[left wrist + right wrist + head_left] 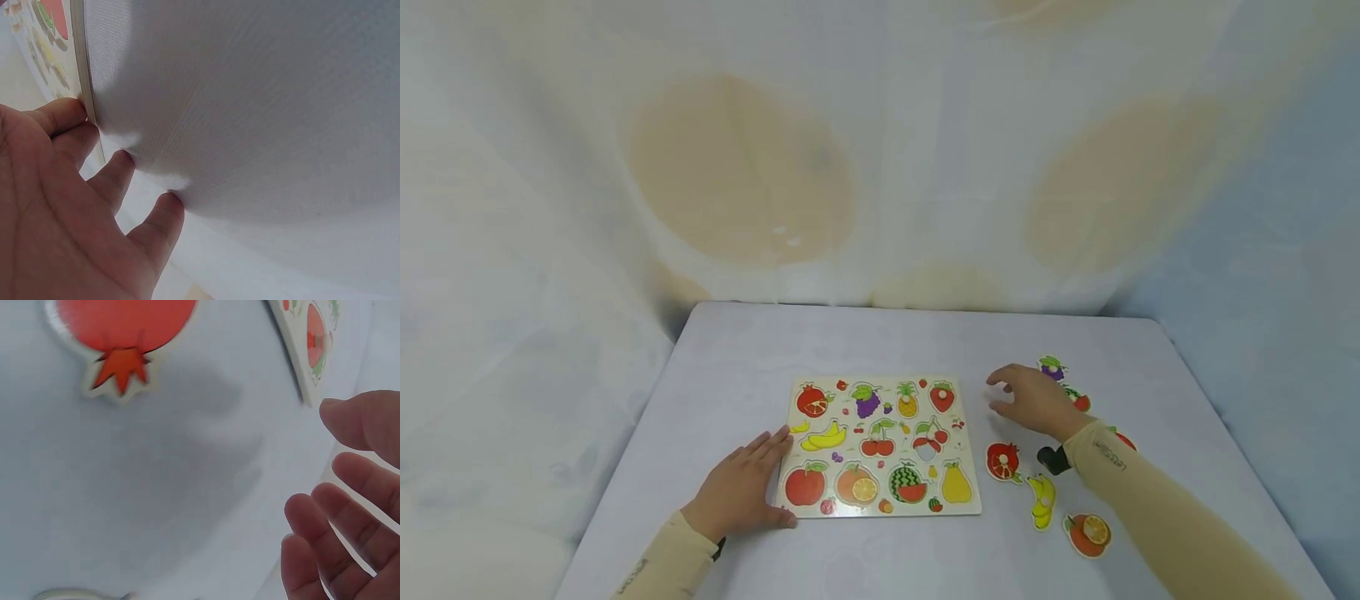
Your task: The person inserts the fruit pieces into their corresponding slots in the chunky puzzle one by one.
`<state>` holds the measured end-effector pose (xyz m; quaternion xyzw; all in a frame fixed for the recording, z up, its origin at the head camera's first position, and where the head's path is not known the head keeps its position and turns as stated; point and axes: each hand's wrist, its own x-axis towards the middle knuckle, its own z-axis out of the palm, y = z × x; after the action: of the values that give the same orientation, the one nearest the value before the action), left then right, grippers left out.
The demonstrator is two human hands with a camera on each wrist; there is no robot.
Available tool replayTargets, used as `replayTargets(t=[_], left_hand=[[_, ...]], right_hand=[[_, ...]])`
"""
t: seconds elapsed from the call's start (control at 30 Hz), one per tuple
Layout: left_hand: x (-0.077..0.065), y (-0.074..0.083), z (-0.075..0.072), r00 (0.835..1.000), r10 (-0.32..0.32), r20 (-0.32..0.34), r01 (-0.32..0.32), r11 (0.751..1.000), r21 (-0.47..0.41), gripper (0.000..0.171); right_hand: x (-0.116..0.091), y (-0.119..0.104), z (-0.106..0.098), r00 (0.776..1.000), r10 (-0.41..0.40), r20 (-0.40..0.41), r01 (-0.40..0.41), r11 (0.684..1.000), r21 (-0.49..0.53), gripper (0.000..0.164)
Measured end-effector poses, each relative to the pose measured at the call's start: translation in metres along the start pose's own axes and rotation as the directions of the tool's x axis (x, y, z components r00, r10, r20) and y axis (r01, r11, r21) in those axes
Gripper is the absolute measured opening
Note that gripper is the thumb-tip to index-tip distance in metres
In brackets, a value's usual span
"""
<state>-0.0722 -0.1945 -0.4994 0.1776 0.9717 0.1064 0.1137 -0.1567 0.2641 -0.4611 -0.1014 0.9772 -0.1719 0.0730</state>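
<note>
A fruit puzzle board lies flat on the table. My left hand rests at its left edge, fingers extended; in the left wrist view, fingertips press against the board's side. My right hand hovers just right of the board, fingers loosely bent and holding nothing. Below that hand lies a pomegranate piece, which also shows in the right wrist view. A grape piece and a watermelon piece lie just beyond the right hand.
Nearer the front right are a banana piece and an orange piece. The right forearm partly covers a red piece. Patterned cloth hangs behind the white table and at both sides.
</note>
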Motion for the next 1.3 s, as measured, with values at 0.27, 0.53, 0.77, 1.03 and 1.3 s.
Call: replayTargets(t=[0.27, 0.53, 0.77, 1.03, 1.3], left_hand=[[0.000, 0.000, 0.001, 1.000, 0.001, -0.004, -0.001, 1.000, -0.005, 0.114], [-0.002, 0.001, -0.001, 1.000, 0.001, -0.017, -0.001, 1.000, -0.003, 0.113], [-0.001, 0.000, 0.000, 1.000, -0.003, -0.017, 0.003, 1.000, -0.004, 0.113], [0.000, -0.001, 0.001, 1.000, 0.003, -0.019, -0.003, 1.000, -0.003, 0.114], [-0.002, 0.000, 0.000, 0.999, 0.015, -0.031, -0.016, 1.000, -0.003, 0.113]], right_hand=[[-0.025, 0.013, -0.002, 1.000, 0.008, 0.019, -0.007, 1.000, -0.013, 0.040], [-0.044, 0.012, 0.009, 0.993, 0.072, 0.093, -0.070, 0.997, -0.030, 0.040], [-0.055, 0.009, 0.022, 0.989, 0.054, 0.134, -0.047, 0.997, -0.055, 0.044], [-0.062, 0.003, 0.028, 0.990, 0.032, 0.135, -0.018, 0.994, -0.110, 0.047], [-0.066, 0.002, 0.034, 0.993, 0.003, 0.120, 0.014, 0.989, -0.146, 0.056]])
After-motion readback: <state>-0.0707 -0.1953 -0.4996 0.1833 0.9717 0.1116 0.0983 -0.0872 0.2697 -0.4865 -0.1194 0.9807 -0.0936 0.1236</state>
